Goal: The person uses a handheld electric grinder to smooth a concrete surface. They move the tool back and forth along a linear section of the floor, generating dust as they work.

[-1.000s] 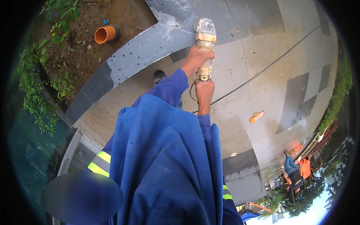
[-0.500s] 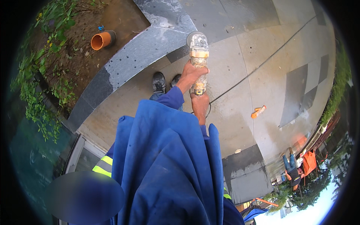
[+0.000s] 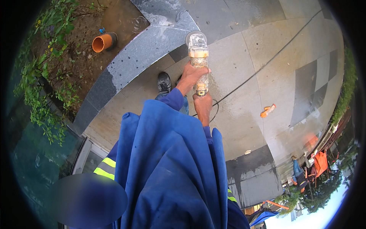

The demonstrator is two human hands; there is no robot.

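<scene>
Above the paving: clear bottle (image 3: 198, 57), raised.
Left hand (image 3: 191, 76): clamped round bottle's middle.
Right hand (image 3: 202, 105): gripping its lower end.

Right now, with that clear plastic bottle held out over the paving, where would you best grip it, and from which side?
Probably around the middle of the clear plastic bottle, just below its tan band, coming from the left. The left hand wraps there and the right hand holds the near end. The body is a long, narrow cylinder pointing away, so fingers can close around it.
</scene>
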